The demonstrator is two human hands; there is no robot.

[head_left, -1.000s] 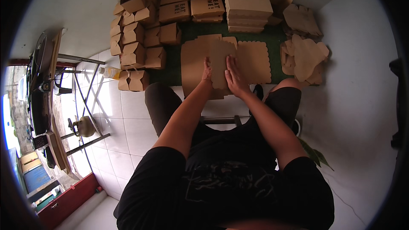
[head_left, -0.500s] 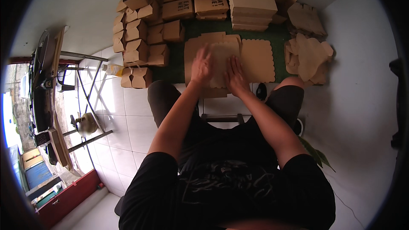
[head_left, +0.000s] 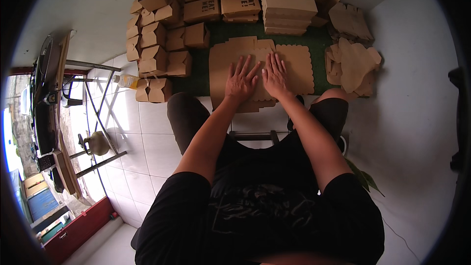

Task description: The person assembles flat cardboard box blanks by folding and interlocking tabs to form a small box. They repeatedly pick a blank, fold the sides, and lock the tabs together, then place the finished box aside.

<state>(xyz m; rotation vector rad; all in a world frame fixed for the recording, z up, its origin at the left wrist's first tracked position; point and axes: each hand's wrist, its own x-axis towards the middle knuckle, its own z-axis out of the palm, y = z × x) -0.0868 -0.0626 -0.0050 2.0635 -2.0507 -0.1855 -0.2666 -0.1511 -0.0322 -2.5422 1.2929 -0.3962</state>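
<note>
Both of my hands lie palm down on a flat brown cardboard box blank [head_left: 223,59] with scalloped edges, spread over the green work surface [head_left: 230,29] in front of my knees. My left hand [head_left: 242,79] has its fingers spread wide across the blank's middle. Close beside it, my right hand [head_left: 275,74] rests with fingers stretched out and nearly together. Neither holds anything. Another scalloped panel of cardboard [head_left: 298,66] extends to the right of my right hand; whether it belongs to the same blank I cannot tell.
Several folded small boxes [head_left: 153,59] are stacked at the left. Printed boxes [head_left: 202,10] stand at the back, beside a tall pile of larger cartons [head_left: 288,0]. Loose flat cardboard pieces [head_left: 354,64] lie at the right. A bottle of yellow liquid [head_left: 128,81] stands at the left edge.
My left hand has come down from a blurred, raised pose to lie flat with fingers spread, slightly right of before. My right hand has slid a little right and forward.
</note>
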